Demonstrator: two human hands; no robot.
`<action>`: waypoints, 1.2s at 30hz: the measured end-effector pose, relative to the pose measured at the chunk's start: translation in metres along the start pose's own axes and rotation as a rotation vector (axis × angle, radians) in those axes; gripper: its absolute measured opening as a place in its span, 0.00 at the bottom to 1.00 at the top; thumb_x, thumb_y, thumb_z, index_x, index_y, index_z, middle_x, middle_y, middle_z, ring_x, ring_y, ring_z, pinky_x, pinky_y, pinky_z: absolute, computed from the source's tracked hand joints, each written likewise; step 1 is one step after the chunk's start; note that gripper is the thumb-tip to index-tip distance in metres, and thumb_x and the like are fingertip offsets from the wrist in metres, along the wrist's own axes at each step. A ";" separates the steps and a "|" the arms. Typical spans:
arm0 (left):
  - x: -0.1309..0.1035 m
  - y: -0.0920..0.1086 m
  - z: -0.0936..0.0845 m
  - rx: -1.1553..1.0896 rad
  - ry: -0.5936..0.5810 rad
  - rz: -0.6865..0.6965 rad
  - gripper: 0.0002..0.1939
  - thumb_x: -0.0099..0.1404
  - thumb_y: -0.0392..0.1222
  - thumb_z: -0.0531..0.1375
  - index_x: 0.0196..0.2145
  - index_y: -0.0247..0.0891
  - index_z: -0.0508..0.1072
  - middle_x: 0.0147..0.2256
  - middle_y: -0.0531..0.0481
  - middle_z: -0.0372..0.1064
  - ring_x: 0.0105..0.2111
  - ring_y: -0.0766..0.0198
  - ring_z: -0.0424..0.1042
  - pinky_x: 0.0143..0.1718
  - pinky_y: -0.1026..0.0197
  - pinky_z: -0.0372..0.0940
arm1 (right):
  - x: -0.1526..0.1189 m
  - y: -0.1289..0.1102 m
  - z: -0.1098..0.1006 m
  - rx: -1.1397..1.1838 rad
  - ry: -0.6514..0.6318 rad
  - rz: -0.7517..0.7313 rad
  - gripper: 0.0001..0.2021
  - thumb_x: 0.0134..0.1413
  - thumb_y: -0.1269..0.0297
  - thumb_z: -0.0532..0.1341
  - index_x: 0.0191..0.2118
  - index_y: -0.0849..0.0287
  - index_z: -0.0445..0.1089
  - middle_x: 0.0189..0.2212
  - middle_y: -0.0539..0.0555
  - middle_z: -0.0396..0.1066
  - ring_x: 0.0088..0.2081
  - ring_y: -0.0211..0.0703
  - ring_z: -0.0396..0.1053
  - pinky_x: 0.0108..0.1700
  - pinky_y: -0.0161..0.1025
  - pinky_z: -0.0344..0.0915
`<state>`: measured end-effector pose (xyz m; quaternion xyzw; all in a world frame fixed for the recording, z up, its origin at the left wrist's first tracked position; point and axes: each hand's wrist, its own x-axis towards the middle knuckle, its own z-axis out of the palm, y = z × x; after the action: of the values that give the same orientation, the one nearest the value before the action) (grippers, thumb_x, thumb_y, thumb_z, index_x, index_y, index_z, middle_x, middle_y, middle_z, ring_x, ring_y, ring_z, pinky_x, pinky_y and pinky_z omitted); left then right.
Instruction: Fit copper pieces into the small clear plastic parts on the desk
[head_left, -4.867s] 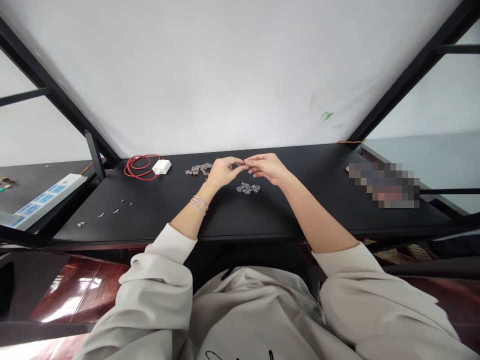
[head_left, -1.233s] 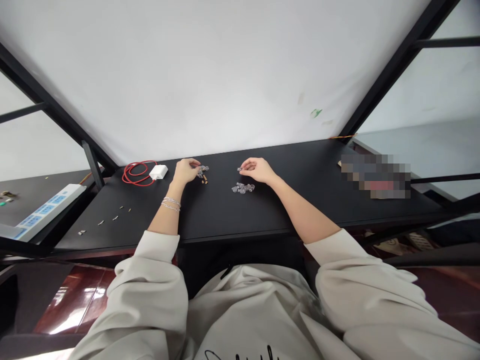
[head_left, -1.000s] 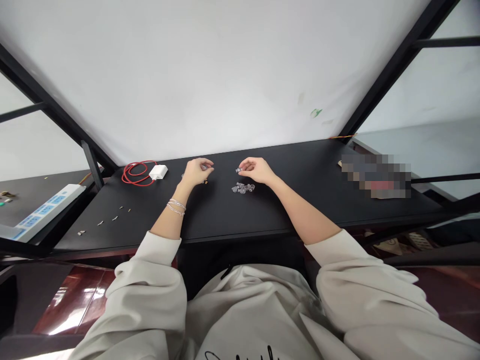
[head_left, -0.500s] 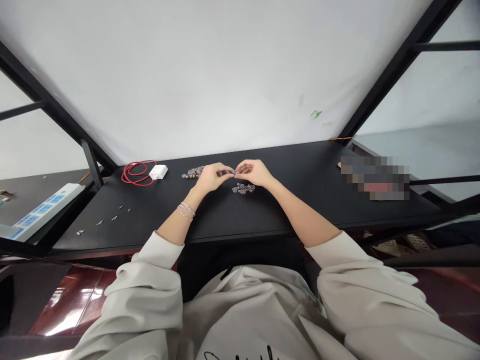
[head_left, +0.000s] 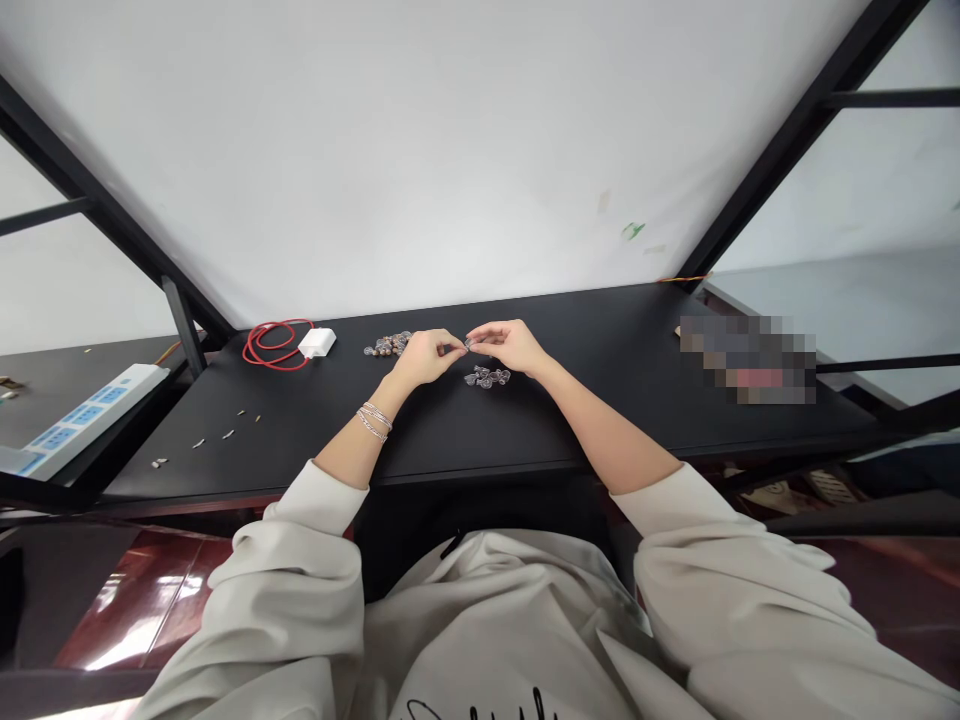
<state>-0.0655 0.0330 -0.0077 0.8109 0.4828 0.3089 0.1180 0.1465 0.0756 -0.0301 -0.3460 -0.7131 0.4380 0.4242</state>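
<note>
My left hand (head_left: pixel 429 356) and my right hand (head_left: pixel 511 345) meet over the middle of the black table. Fingertips of both are pinched on a small shiny grey piece (head_left: pixel 468 345), too small to make out in kind. Just below my right hand lies a small heap of dark, shiny, rounded pieces (head_left: pixel 487 377). Beside my left hand, on its far left side, is another heap of small pieces (head_left: pixel 388 345), grey with some copper-coloured parts; my hand partly hides it.
A white charger (head_left: pixel 317 343) with a coiled red cable (head_left: pixel 262 345) sits at the back left. Several tiny scraps (head_left: pixel 229 434) lie at the front left. A white power strip (head_left: pixel 94 420) is beyond the left frame. At right is a blurred-out object (head_left: pixel 750 358). A white wall rises behind.
The fingers of my right hand have shifted and straightened slightly around the small piece. My left hand stays almost in place, and both heaps look the same.
</note>
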 end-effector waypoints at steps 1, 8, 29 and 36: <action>0.000 0.001 0.000 0.001 -0.008 -0.008 0.06 0.66 0.39 0.64 0.37 0.40 0.83 0.38 0.49 0.80 0.27 0.66 0.69 0.37 0.61 0.65 | 0.000 0.000 0.000 -0.009 -0.001 0.001 0.16 0.45 0.57 0.74 0.40 0.59 0.82 0.36 0.57 0.81 0.36 0.46 0.78 0.44 0.45 0.75; 0.000 0.005 0.001 -0.048 -0.009 -0.041 0.10 0.63 0.45 0.68 0.39 0.38 0.82 0.37 0.48 0.79 0.27 0.66 0.69 0.35 0.61 0.66 | -0.001 -0.003 -0.001 -0.042 -0.034 0.011 0.15 0.46 0.59 0.73 0.40 0.60 0.83 0.36 0.57 0.82 0.35 0.46 0.77 0.43 0.44 0.74; 0.005 -0.016 0.008 -0.304 0.137 -0.128 0.16 0.68 0.48 0.62 0.46 0.35 0.79 0.38 0.44 0.81 0.26 0.65 0.76 0.32 0.63 0.71 | -0.006 -0.011 -0.009 -0.129 -0.164 0.173 0.12 0.47 0.63 0.75 0.39 0.62 0.81 0.34 0.58 0.81 0.35 0.45 0.77 0.42 0.42 0.75; 0.008 -0.023 0.007 -0.522 0.168 -0.155 0.19 0.65 0.54 0.64 0.41 0.33 0.79 0.35 0.44 0.80 0.23 0.67 0.72 0.28 0.63 0.68 | -0.005 -0.010 -0.004 -0.082 -0.103 0.080 0.21 0.45 0.59 0.75 0.45 0.62 0.79 0.32 0.56 0.80 0.30 0.41 0.75 0.35 0.39 0.73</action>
<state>-0.0744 0.0520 -0.0215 0.6852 0.4556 0.4791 0.3055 0.1514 0.0687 -0.0219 -0.3681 -0.7371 0.4421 0.3546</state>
